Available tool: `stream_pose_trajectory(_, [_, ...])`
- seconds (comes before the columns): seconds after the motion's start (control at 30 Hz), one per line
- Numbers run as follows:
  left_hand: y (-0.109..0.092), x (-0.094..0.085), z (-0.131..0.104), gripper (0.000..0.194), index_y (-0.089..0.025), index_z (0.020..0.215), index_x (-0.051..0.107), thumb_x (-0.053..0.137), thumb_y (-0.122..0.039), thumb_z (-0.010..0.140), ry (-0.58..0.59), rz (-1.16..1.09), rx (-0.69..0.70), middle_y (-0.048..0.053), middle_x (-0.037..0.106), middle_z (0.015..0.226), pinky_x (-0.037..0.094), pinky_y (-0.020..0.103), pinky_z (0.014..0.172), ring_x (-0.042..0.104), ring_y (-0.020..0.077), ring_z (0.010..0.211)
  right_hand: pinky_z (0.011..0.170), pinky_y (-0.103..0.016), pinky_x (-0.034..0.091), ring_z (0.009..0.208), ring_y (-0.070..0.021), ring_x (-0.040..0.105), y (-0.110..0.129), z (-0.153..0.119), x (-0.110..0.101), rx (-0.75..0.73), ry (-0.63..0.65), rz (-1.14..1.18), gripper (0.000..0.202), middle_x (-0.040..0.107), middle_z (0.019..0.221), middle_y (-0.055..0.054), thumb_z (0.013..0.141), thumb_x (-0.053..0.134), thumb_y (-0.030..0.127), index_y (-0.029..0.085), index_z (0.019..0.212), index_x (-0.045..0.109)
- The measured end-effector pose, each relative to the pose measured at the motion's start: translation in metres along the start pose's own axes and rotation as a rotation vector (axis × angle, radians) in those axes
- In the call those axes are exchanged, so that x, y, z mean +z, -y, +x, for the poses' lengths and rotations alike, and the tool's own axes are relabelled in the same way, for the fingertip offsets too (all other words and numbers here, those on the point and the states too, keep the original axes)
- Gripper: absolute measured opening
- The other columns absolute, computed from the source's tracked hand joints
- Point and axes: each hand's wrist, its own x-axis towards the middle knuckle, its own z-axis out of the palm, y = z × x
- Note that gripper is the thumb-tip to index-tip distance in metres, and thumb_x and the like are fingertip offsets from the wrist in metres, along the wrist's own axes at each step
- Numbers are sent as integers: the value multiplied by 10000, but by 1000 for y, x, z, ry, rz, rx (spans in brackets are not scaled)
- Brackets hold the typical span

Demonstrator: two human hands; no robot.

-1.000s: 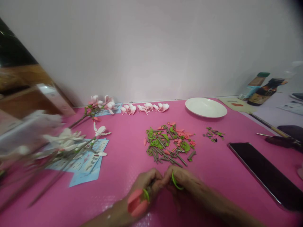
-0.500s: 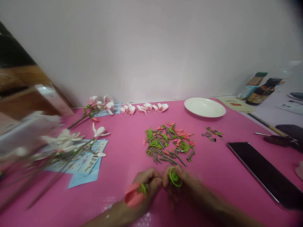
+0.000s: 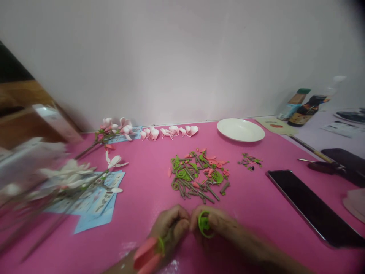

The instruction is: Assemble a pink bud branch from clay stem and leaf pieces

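Note:
My left hand (image 3: 172,224) is closed around a coral-pink flower piece (image 3: 146,257) with a green ring, which sticks out near the wrist. Fingers of my right hand (image 3: 221,225) pinch a light-green ring-shaped plastic piece (image 3: 204,224). The two hands almost meet at the fingertips, low in the middle of the view; whatever lies between the fingertips is hidden. Just beyond them is a loose pile of small plastic parts (image 3: 196,177): brown stems, green rings and leaves, coral pieces.
Pale pink petals (image 3: 173,131) lie in a row near the wall. A white plate (image 3: 241,130) is behind to the right, with a small parts heap (image 3: 251,160) nearer. A phone (image 3: 313,207) rests at right. White artificial flowers (image 3: 71,173) lie on blue sheets (image 3: 94,222) at left.
The whole view has shifted slightly, so the table things appear farther left. The coral-pink piece at my left hand sits lower and more to the left. Both hands keep their grip.

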Motion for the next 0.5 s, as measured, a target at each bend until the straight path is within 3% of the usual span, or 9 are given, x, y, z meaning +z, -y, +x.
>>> stream_pose_trajectory(0.23, [3,-3,0,346,-188,682,501,502,-499,834,28,185,19,-31,443,563,304,231,517,403,119,550,723,-303,371,752,-153,405,-13,-4,-2,56,-46,-92,364,450,802,-4,958,284,473,205,792,466])
stream_pose_trajectory(0.5, [3,-2,-1,309,-189,701,495,499,-463,844,16,164,22,-28,442,584,294,229,507,388,115,550,706,-297,388,717,-149,438,-16,-2,2,63,-95,14,378,473,763,1,943,315,500,199,803,496])
